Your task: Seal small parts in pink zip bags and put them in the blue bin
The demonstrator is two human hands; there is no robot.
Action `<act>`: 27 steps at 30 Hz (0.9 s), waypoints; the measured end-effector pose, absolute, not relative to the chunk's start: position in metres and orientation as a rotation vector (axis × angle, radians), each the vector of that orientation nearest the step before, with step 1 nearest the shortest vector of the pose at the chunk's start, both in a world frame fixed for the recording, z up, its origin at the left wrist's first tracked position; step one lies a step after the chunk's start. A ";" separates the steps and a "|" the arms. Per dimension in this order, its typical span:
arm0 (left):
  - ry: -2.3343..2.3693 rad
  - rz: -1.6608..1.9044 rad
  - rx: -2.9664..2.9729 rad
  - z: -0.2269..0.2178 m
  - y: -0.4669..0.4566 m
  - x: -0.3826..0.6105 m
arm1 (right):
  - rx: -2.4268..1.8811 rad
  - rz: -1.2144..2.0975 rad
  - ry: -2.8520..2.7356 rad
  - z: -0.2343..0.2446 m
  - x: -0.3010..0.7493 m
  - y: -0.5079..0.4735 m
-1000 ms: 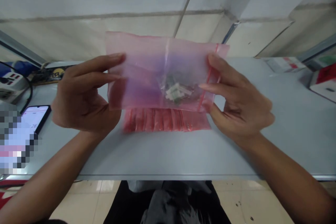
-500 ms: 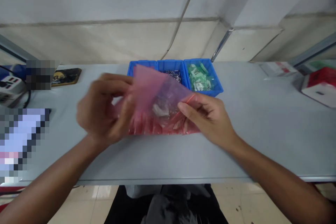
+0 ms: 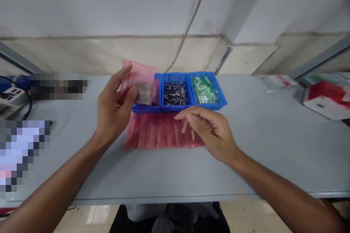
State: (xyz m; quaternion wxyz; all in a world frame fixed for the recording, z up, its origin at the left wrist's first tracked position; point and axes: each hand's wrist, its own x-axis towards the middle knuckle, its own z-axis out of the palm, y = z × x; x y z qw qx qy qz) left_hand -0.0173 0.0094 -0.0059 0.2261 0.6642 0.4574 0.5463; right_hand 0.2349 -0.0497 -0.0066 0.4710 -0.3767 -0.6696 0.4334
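My left hand (image 3: 116,98) pinches a pink plastic bag (image 3: 140,80) between thumb and fingers. Something pale shows inside the bag, too blurred to name. The bag hangs over the left blue bin (image 3: 146,109), where more pink plastic is partly visible. My right hand (image 3: 209,129) holds nothing, its fingers loosely curled and apart, above the right end of a row of overlapping pink bags (image 3: 161,131) on the table. Behind that row, the middle blue bin (image 3: 175,109) contains many small metal screws or pins (image 3: 175,94). In the right blue bin (image 3: 212,106) lie green-and-clear packets (image 3: 203,89).
A power strip (image 3: 12,98) with a black cable stands at the far left, near a blurred-out screen (image 3: 24,149). At the right are a white box with red plastic (image 3: 328,98) and a clear packet (image 3: 280,82). The wall rises behind the grey table (image 3: 259,134).
My right hand has let go of the pink bag. My left hand has carried it up and left, over the left bin. The view has tilted slightly upward.
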 end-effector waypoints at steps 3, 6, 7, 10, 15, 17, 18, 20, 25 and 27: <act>1.258 1.294 2.024 -0.011 0.027 -0.029 | -0.947 0.974 -1.689 -0.005 0.234 -0.049; 1.363 1.179 2.362 -0.011 0.033 -0.037 | -0.948 0.909 -1.735 -0.004 0.233 -0.049; 1.425 1.189 2.486 -0.009 0.033 -0.039 | -0.950 0.891 -1.746 -0.004 0.233 -0.049; 1.488 1.133 2.739 -0.005 0.032 -0.045 | -0.948 0.854 -1.766 -0.005 0.233 -0.048; 1.355 0.826 2.839 -0.004 0.038 -0.052 | -0.957 0.880 -1.781 -0.006 0.232 -0.049; 1.293 0.678 2.824 0.001 0.041 -0.051 | -0.957 0.868 -1.797 -0.006 0.231 -0.048; 1.272 0.597 2.807 0.005 0.043 -0.051 | -0.957 0.859 -1.808 -0.006 0.231 -0.048; 1.255 0.446 2.752 0.015 0.048 -0.048 | -0.960 0.843 -1.831 -0.007 0.231 -0.048; 1.077 0.226 2.711 0.033 0.067 -0.041 | -0.950 0.800 -1.860 -0.008 0.231 -0.049; 1.064 0.188 2.788 0.033 0.074 -0.037 | -0.948 0.791 -1.864 -0.008 0.231 -0.049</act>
